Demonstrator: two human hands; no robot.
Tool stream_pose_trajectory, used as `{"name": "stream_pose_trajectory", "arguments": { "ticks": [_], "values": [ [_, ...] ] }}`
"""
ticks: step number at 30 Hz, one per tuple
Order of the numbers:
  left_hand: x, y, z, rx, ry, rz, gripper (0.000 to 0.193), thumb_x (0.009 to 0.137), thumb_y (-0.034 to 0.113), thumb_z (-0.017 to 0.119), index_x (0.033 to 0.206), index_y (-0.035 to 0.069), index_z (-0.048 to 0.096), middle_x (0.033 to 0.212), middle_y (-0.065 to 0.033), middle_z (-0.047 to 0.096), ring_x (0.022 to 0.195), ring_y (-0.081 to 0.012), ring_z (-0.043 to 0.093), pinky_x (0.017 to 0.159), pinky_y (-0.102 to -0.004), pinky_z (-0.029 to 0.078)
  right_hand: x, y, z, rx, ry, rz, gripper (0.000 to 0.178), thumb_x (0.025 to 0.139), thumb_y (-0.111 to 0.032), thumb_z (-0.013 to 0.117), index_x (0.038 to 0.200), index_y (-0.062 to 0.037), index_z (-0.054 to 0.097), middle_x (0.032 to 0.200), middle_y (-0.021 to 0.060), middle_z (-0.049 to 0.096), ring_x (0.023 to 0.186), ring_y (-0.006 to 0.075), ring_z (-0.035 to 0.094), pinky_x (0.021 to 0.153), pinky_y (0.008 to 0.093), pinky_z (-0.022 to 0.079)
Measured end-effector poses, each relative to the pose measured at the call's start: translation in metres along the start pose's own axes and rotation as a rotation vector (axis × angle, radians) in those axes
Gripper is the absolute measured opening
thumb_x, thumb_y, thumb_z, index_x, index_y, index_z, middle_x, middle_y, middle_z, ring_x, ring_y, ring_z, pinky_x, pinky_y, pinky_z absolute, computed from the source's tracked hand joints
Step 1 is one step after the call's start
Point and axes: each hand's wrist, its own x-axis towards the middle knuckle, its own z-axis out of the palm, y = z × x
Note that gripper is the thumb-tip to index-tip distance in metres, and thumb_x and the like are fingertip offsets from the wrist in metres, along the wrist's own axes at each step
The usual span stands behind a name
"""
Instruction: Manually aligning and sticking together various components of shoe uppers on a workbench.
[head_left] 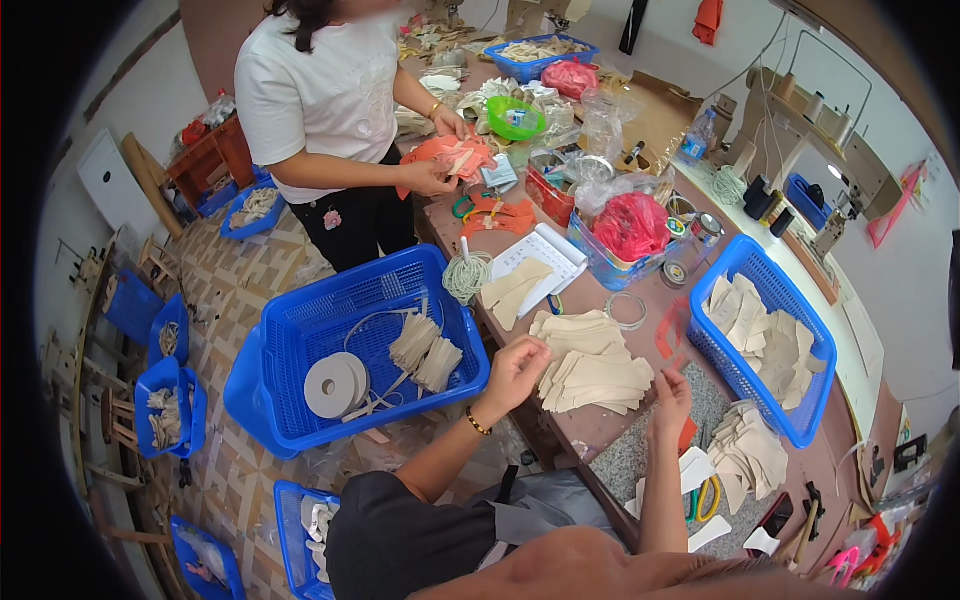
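The light is bright and quite even, and shadows on the brown surface (595, 430) are soft. One sewing-machine lamp (844, 179) glows white. Near the borders, fisheye distortion bends straight lines.

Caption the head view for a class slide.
Left hand and right hand flank piled beige pieces on a brown worktable.

We can read no words or numbers clearly. On the white pad (545, 255) near the tabletop's (590, 427) left edge, we see rows of small dark print, too fine to make out. On the clear bottle (697, 137) by the right edge, we see a blue label, illegible to us.
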Motion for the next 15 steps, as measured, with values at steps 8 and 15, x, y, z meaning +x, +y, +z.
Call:
{"name": "stream_pose_trajectory", "arguments": {
  "ticks": [8,15],
  "values": [
    [-0.009,0.011,0.001,-0.014,0.031,0.001,0.014,0.089,0.007,0.057,0.081,-0.003,0.059,0.076,-0.0054,0.059,0.065,-0.0083,0.052,0.058,-0.0218,0.041,-0.15,-0.174,0.027,-0.369,0.072,-1.065,0.018,0.069,0.009,0.05,0.083,0.0005,0.06,0.083,0.0113,0.061,0.079,0.025,0.06,0.077,0.0305,0.046],
    [-0.012,0.052,0.029,0.053,-0.168,-0.022,0.009,0.084,0.004,0.061,0.081,-0.002,0.056,0.074,-0.007,0.058,0.065,-0.0126,0.054,0.059,-0.0255,0.043,-0.22,-0.21,0.027,0.217,0.214,-2.267,0.033,0.086,-0.014,0.058,0.118,-0.0075,0.051,0.112,0.0038,0.046,0.111,0.0223,0.04,0.086,0.0374,0.039]
  ]
}}
